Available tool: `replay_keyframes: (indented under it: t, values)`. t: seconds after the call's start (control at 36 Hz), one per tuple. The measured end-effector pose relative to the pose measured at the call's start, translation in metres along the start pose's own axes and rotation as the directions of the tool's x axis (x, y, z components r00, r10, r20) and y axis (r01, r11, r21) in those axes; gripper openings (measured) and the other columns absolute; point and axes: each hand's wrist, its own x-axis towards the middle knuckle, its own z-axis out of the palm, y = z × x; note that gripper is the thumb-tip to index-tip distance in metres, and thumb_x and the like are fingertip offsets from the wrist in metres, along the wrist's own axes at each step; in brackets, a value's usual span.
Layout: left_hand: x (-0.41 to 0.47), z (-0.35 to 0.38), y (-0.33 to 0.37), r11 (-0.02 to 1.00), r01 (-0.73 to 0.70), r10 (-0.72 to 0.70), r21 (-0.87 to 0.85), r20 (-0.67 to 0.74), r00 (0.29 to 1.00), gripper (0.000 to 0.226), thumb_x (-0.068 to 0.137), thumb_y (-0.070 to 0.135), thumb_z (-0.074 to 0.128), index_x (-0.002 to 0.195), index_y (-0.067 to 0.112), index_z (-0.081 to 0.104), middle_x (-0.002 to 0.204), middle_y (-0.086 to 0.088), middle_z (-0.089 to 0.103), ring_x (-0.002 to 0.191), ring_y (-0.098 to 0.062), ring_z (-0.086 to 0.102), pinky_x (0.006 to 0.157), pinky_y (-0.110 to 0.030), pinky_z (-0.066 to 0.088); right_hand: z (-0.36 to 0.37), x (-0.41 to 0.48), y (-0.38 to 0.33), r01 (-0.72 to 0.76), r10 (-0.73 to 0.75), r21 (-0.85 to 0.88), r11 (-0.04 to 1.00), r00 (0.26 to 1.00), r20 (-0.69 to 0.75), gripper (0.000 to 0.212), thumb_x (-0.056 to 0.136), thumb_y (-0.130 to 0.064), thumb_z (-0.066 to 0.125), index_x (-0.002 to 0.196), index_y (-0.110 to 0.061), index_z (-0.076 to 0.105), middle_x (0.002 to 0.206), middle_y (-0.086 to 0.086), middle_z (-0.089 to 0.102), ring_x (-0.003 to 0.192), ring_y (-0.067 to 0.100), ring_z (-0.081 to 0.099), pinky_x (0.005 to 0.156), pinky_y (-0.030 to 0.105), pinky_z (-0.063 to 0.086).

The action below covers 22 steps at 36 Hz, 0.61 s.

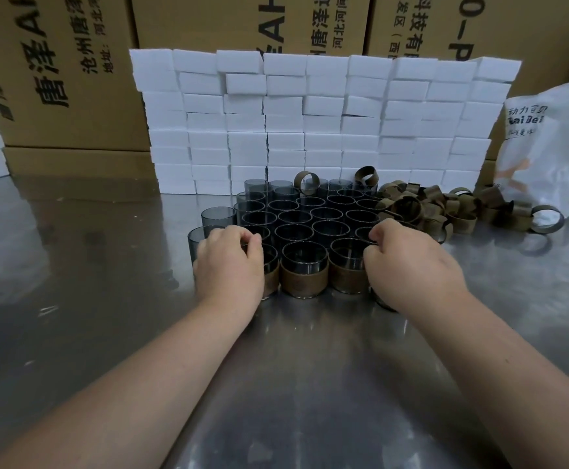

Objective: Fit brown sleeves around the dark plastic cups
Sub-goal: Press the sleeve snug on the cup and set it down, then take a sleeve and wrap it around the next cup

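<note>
- The front-left cup (pixel 271 265) and the front-right cup (pixel 381 299) sit in the nearest row of the cup cluster (pixel 310 214), each mostly hidden under a hand.
- The left hand (pixel 230 262) is curled over the front-left cup, with the fingers pinched at its rim. The right hand (pixel 411 265) looks the same on the front-right cup, thumb and forefinger nipped on the rim.
- A brown band can be seen on the front-left cup. Whether the front-right one has one can't be told, too much is covered.
- Probably best if each sleeve is pushed down evenly all round and left level, like on the two sleeved cups (pixel 305 277) between the hands. The rim should be held lightly so the packed neighbours aren't knocked.
- The pile of spare sleeves (pixel 428 211) is found just behind and to the right of the right hand, so an easy reach.
- Everything is carried on a shiny worktop (pixel 107 299), backed by a wall of white blocks (pixel 310 123), cardboard boxes (pixel 73 79) and a white bag (pixel 553 147).
</note>
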Motion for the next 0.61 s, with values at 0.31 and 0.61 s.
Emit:
replay_keyframes:
  t: [0.31, 0.61]
  values:
    - [-0.016, -0.009, 0.018, 0.953, -0.295, 0.298, -0.061, 0.038, 0.954, 0.013, 0.086, 0.015, 0.052, 0.076, 0.022, 0.054, 0.09, 0.009, 0.05, 0.093, -0.009, 0.036, 0.082, -0.024, 0.028, -0.003, 0.008, 0.008, -0.064, 0.079, -0.124, 0.99, 0.99, 0.115, 0.011, 0.092, -0.02, 0.04, 0.095, -0.015, 0.049, 0.086, 0.006, 0.053, 0.077, 0.026, 0.046, 0.054, 0.028, 0.031]
    - [-0.018, -0.01, 0.021, 0.94, -0.336, 0.341, -0.054, 0.15, 0.928, 0.008, 0.085, 0.016, 0.056, 0.078, 0.021, 0.056, 0.093, 0.01, 0.05, 0.098, -0.008, 0.036, 0.081, -0.016, 0.023, -0.005, 0.014, 0.017, -0.011, 0.0, -0.08, 0.997, 0.99, -0.138, 0.027, 0.092, -0.021, 0.038, 0.112, -0.02, 0.056, 0.099, 0.005, 0.063, 0.086, 0.026, 0.052, 0.067, 0.029, 0.034]
